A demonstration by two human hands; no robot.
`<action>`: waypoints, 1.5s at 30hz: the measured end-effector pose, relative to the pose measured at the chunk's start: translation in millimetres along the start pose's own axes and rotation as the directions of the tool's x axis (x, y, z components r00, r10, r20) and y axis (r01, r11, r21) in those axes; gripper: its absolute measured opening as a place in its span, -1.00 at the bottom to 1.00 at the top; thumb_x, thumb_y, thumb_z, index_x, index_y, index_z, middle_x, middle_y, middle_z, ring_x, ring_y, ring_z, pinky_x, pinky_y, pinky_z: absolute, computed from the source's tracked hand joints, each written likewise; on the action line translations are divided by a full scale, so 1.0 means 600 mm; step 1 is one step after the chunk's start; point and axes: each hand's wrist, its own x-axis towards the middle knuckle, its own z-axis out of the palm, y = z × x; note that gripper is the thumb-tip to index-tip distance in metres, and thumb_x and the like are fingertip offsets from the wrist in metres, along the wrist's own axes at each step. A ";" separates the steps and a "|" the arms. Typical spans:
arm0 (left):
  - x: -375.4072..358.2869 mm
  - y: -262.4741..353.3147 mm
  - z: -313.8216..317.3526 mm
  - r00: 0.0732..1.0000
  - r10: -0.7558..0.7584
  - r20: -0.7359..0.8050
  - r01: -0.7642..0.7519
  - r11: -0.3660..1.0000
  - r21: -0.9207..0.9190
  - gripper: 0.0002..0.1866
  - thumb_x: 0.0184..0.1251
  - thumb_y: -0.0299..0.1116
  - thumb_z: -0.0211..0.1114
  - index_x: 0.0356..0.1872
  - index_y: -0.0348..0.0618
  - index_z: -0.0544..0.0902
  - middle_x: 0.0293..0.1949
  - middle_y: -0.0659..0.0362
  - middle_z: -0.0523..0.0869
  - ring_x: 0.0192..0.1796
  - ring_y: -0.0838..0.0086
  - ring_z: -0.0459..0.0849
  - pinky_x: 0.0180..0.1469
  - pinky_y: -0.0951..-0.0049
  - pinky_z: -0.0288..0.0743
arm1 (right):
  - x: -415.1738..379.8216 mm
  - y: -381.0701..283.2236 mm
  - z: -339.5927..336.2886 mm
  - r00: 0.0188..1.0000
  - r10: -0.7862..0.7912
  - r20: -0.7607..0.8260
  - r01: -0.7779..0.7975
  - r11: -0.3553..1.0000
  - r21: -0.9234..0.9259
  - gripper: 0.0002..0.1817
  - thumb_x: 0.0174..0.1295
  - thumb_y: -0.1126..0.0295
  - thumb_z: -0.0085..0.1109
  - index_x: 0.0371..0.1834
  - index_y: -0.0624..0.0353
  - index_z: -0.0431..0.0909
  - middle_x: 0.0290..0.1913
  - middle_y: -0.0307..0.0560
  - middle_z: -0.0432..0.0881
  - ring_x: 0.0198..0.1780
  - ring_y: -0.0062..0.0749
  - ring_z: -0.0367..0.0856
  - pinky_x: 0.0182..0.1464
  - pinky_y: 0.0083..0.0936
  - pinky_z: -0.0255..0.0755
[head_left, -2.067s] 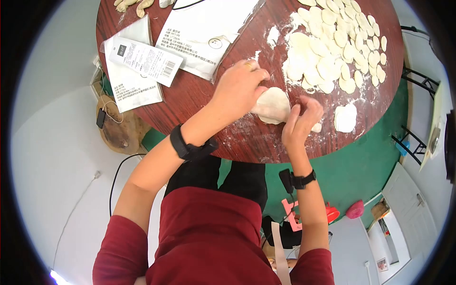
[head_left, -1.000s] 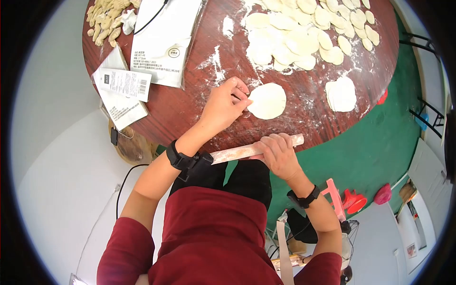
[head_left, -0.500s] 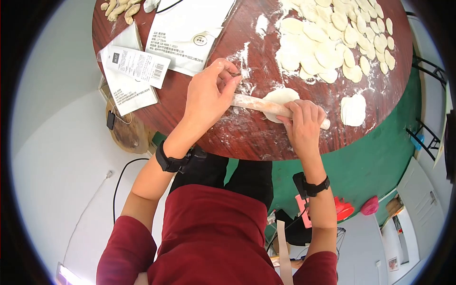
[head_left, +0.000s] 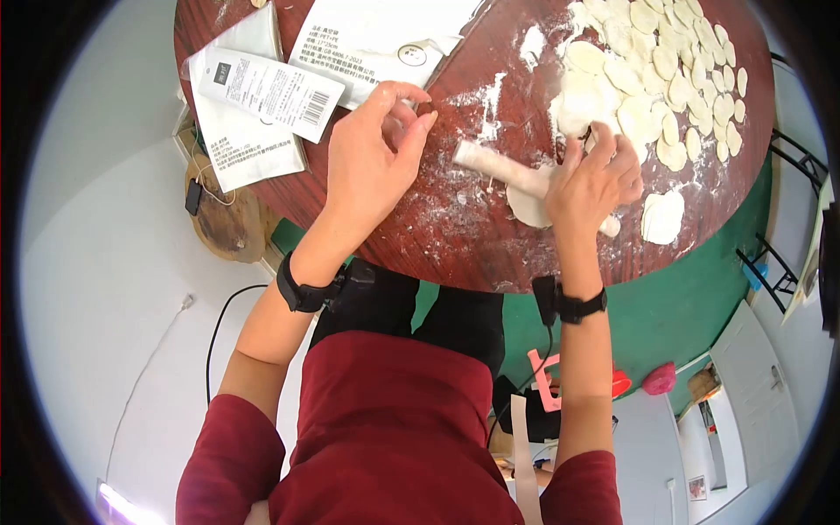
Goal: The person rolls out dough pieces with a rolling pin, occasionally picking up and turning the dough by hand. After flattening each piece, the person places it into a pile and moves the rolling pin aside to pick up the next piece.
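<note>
A floury wooden rolling pin (head_left: 494,164) lies slantwise on the dark red table, across a flat round dough wrapper (head_left: 528,208). My right hand (head_left: 595,179) is above the pin's right part and hides some of it and of the wrapper. Its fingers are bent and apart, their tips near the edge of a spread of wrappers (head_left: 661,87). My left hand (head_left: 376,149) hovers left of the pin, touching neither pin nor dough. Its thumb and fingers curve towards each other with a gap between, and I see nothing held there.
To the right is a small stack of wrappers (head_left: 663,217) near the table edge. Packs of plastic bags (head_left: 249,144) with printed labels lie at the left, and a larger printed pack (head_left: 376,39) behind them. Loose flour (head_left: 490,101) dusts the table (head_left: 420,249).
My right hand has let go of the rolling pin and moved up and right towards the spread wrappers. The thumb and fingers of my left hand have parted slightly. The view has shifted a little.
</note>
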 end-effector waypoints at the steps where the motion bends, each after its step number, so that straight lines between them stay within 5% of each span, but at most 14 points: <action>1: 0.002 -0.002 -0.001 1.000 0.020 -0.007 -0.020 1.000 -0.005 -0.78 0.49 -0.46 0.44 0.08 -0.13 0.69 -0.38 0.28 0.70 -0.38 0.69 0.56 -0.33 0.60 0.42 | -0.007 -0.001 -0.002 1.000 -0.002 0.009 0.002 1.000 -0.007 -0.47 0.41 0.10 0.32 0.36 0.07 0.53 0.24 0.06 0.48 0.34 -0.03 0.39 0.40 0.10 0.03; 6: 0.007 0.004 -0.007 0.999 -0.041 0.000 0.041 0.997 -0.065 -0.78 0.49 -0.46 0.43 0.09 -0.13 0.69 -0.38 0.29 0.70 -0.37 0.70 0.55 -0.32 0.60 0.40 | -0.072 -0.024 0.003 1.000 -0.024 -0.010 0.024 0.999 0.033 -0.50 0.44 0.07 0.26 0.34 0.04 0.56 0.22 0.05 0.47 0.34 -0.01 0.37 0.39 0.09 0.02; 8: 0.005 -0.005 -0.002 0.999 0.029 -0.031 -0.031 0.997 -0.073 -0.79 0.44 -0.41 0.44 0.03 -0.11 0.70 -0.46 0.22 0.71 -0.53 0.55 0.59 -0.44 0.47 0.41 | -0.072 -0.017 0.003 1.000 -0.027 0.015 0.025 0.991 0.129 -0.54 0.48 0.11 0.22 0.37 0.01 0.54 0.21 0.08 0.47 0.34 0.00 0.36 0.39 0.10 0.01; 12: -0.001 -0.005 0.006 0.994 0.099 -0.045 -0.102 0.993 -0.059 -0.78 0.44 -0.41 0.44 0.04 -0.11 0.70 -0.45 0.21 0.71 -0.53 0.54 0.59 -0.43 0.48 0.41 | 0.027 -0.007 0.021 0.997 0.072 -0.036 -0.069 0.994 0.081 -0.48 0.45 0.13 0.24 0.43 0.01 0.48 0.20 0.12 0.48 0.35 0.00 0.35 0.38 0.12 0.00; 16: 0.001 0.005 0.009 0.998 0.052 -0.030 -0.054 0.994 -0.090 -0.77 0.44 -0.41 0.44 0.05 -0.12 0.69 -0.45 0.21 0.71 -0.51 0.53 0.61 -0.42 0.48 0.43 | -0.048 -0.025 0.005 0.999 -0.026 0.032 0.023 0.996 0.085 -0.49 0.43 0.16 0.25 0.42 0.00 0.51 0.21 0.11 0.46 0.35 -0.03 0.35 0.39 0.11 0.01; 23: 0.003 0.028 0.023 0.996 0.091 0.009 -0.090 0.994 -0.067 -0.80 0.43 -0.41 0.43 0.01 -0.15 0.70 -0.43 0.19 0.72 -0.48 0.49 0.64 -0.37 0.46 0.50 | -0.009 -0.025 0.008 0.998 0.056 -0.024 -0.053 0.993 0.106 -0.47 0.45 0.17 0.20 0.45 0.04 0.49 0.22 0.13 0.44 0.36 -0.01 0.34 0.39 0.13 0.03; 26: 0.008 0.040 0.037 0.990 0.092 0.111 -0.086 0.995 -0.058 -0.82 0.46 -0.48 0.42 0.01 -0.19 0.74 -0.40 0.29 0.67 -0.37 0.68 0.57 -0.29 0.59 0.45 | -0.091 -0.032 -0.005 1.000 0.002 0.003 -0.002 0.989 0.147 -0.43 0.42 0.14 0.23 0.47 0.03 0.46 0.25 0.12 0.43 0.39 0.04 0.35 0.45 0.16 0.01; 29: 0.016 0.026 0.075 0.930 0.327 0.168 -0.344 0.935 0.087 -0.82 0.37 -0.41 0.46 -0.06 -0.19 0.78 -0.25 0.11 0.78 -0.28 0.31 0.74 -0.19 0.35 0.60 | -0.139 -0.020 -0.015 0.998 -0.055 0.033 0.047 0.978 0.204 -0.40 0.38 0.11 0.28 0.45 0.03 0.47 0.25 0.08 0.45 0.41 0.05 0.35 0.49 0.19 -0.01; 30: 0.015 0.035 0.084 0.936 0.217 0.278 -0.253 0.962 0.102 -0.78 0.33 -0.39 0.48 -0.05 -0.18 0.78 -0.14 0.05 0.78 -0.12 0.11 0.75 -0.04 0.21 0.63 | -0.148 -0.018 -0.016 0.996 -0.074 0.046 0.061 0.967 0.246 -0.39 0.34 0.10 0.33 0.44 0.02 0.49 0.24 0.05 0.46 0.41 0.06 0.36 0.51 0.19 -0.02; 33: 0.016 0.031 0.125 0.879 0.342 0.333 -0.408 0.901 0.151 -0.77 0.32 -0.39 0.48 -0.04 -0.18 0.76 -0.10 0.06 0.76 0.00 0.09 0.73 0.07 0.16 0.62 | -0.173 -0.008 -0.030 0.980 -0.124 0.158 0.068 0.945 0.320 -0.34 0.26 0.11 0.43 0.41 0.03 0.50 0.23 0.00 0.47 0.39 0.04 0.38 0.50 0.18 0.01; 37: 0.016 0.034 0.174 0.837 0.359 0.413 -0.452 0.879 0.151 -0.76 0.27 -0.40 0.49 -0.07 -0.18 0.73 -0.08 0.07 0.71 0.12 0.04 0.67 0.12 0.08 0.58 | -0.204 0.009 -0.037 0.958 -0.249 0.142 0.201 0.936 0.289 -0.31 0.15 -0.01 0.54 0.31 0.02 0.59 0.18 -0.15 0.49 0.32 -0.17 0.47 0.47 0.07 0.10; 40: 0.010 0.046 0.186 0.830 0.284 0.480 -0.443 0.859 0.258 -0.76 0.23 -0.40 0.53 -0.14 -0.19 0.69 -0.09 0.06 0.70 0.14 0.06 0.65 0.12 0.08 0.57 | -0.218 0.025 -0.028 0.947 -0.293 0.128 0.248 0.925 0.287 -0.43 0.22 0.07 0.48 0.27 0.00 0.64 0.16 -0.22 0.51 0.30 -0.27 0.50 0.43 -0.02 0.18; 45: -0.003 0.046 0.193 0.863 0.267 0.429 -0.381 0.902 0.204 -0.73 0.21 -0.42 0.56 -0.16 -0.19 0.65 -0.19 0.05 0.74 -0.05 0.11 0.73 -0.01 0.16 0.61 | -0.228 0.034 -0.027 0.933 -0.341 0.118 0.293 0.907 0.304 -0.58 0.29 0.27 0.34 0.23 -0.01 0.66 0.16 -0.23 0.53 0.29 -0.30 0.52 0.41 -0.06 0.24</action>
